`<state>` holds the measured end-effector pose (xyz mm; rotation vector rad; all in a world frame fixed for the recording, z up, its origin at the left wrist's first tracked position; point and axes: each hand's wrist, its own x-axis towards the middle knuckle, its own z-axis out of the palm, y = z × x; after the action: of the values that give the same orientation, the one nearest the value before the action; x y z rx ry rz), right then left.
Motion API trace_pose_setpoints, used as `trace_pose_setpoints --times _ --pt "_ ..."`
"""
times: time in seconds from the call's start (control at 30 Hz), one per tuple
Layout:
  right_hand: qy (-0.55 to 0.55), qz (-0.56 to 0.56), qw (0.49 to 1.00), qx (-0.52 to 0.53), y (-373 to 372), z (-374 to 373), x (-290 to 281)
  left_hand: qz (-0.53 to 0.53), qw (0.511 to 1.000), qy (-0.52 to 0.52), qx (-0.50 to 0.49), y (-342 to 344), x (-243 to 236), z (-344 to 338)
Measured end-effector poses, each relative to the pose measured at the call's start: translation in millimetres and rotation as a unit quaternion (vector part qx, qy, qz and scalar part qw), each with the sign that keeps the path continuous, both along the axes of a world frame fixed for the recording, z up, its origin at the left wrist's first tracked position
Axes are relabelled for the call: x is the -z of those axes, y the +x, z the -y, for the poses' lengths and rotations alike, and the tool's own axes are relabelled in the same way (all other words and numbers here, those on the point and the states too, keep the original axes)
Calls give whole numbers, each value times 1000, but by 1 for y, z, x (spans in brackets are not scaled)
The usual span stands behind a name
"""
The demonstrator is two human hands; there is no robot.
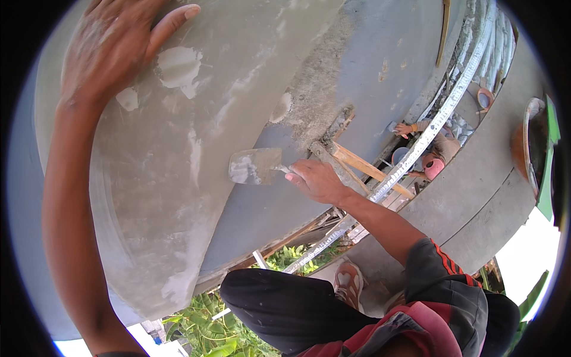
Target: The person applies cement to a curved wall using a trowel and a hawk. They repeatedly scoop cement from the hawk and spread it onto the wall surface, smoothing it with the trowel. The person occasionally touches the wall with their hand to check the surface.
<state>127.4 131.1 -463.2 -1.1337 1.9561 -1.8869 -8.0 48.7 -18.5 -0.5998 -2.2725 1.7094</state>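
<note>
Smooth, damp-looking grey plaster skim on the wall, matt with pale streaks, next to a rough, gritty strip of bare mortar. Dull metal trowel blade smeared with a whitish paste, and raw unpainted timber on the scaffold planks. Dusty plaster film over the left hand, soft black cloth on the trousers.

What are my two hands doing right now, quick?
Left hand: open, flat against the plastered wall.
Right hand: closed on the trowel, blade on the wall.
</note>
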Motion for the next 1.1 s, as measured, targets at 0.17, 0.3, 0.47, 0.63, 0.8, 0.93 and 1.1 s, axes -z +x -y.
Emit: trace_pose_setpoints --times 0.17,0.3,0.47,0.63,0.8,0.93,1.1 --pt "-41 132 988 69 4 2 -5 18 999 1 47 -6 -6 24" --pt "11 173 981 87 -24 5 -27 60 986 118 99 2 -16 26" --pt "64 -53 996 -27 64 23 -10 107 941 288 140 33 -1 10" --pt "29 27 998 -37 127 23 -39 359 822 440 49 228 74 -63" --pt "9 63 992 110 111 23 -61 473 638 599 -104 375 132 -74" --pt "7 29 982 187 84 35 -73 388 629 666 -108 399 141 -71" --pt "62 -176 981 58 112 27 -68 352 657 662 -80 409 141 -65"
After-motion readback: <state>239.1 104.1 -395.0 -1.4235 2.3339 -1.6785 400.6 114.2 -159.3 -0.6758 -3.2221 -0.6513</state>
